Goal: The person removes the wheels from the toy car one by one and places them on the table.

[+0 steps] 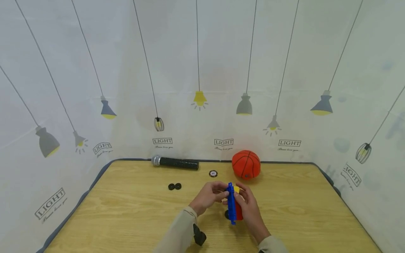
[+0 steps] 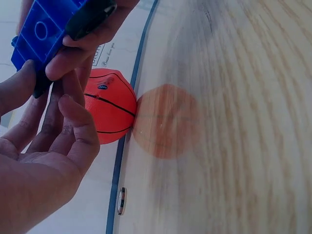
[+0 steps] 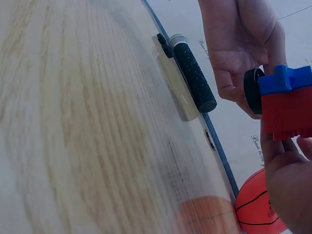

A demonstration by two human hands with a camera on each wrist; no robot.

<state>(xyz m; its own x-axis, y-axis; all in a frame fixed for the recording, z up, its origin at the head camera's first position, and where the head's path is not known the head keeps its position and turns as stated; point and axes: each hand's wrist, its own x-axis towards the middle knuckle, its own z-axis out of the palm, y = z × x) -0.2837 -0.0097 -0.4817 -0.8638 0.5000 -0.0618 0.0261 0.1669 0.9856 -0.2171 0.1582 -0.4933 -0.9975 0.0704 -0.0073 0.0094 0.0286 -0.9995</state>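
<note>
Hanging between both hands [image 1: 206, 196] [image 1: 250, 207], blue-red toy [image 1: 232, 205]

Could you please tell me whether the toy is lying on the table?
No, the right hand's grip holds the toy up off the table.

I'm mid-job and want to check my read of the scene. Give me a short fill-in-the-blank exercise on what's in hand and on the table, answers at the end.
1. The right hand grips a toy whose side facing the left hand is ____.
2. On the table, nearer the person than the microphone, lie ____ small black discs.
3. In the head view, the chip lies to the ____ of the microphone.

Missing words: blue; two; right.
</note>
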